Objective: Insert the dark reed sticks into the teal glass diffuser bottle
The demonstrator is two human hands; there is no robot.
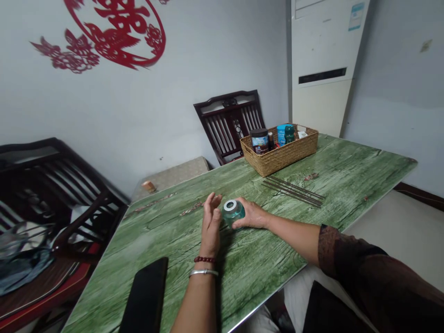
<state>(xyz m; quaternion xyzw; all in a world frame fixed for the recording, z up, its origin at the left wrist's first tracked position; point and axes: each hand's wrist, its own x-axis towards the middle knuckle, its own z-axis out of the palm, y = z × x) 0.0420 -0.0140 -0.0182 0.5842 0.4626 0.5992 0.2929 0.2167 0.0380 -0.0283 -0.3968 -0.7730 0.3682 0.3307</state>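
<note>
A small teal glass bottle (233, 216) with a pale ring around its open mouth stands on the green table (173, 259). My right hand (252, 213) is wrapped around its right side, thumb in front. On the left of the bottle, my left hand (211, 222) is raised on edge with fingers up and slightly bent, the palm facing the glass. I cannot make out whether that hand touches it. A red bead bracelet (204, 260) and a silver bangle (204, 273) circle my left wrist. Several thin dark sticks (293, 192) lie beyond my right hand.
A woven basket (284, 159) with jars and bottles stands at the table's far side. A flat black object (144, 296) lies left of my left forearm. Dark wooden chairs (232, 122) stand behind and at left. A small orange-brown item (148, 186) sits on a low surface by the wall.
</note>
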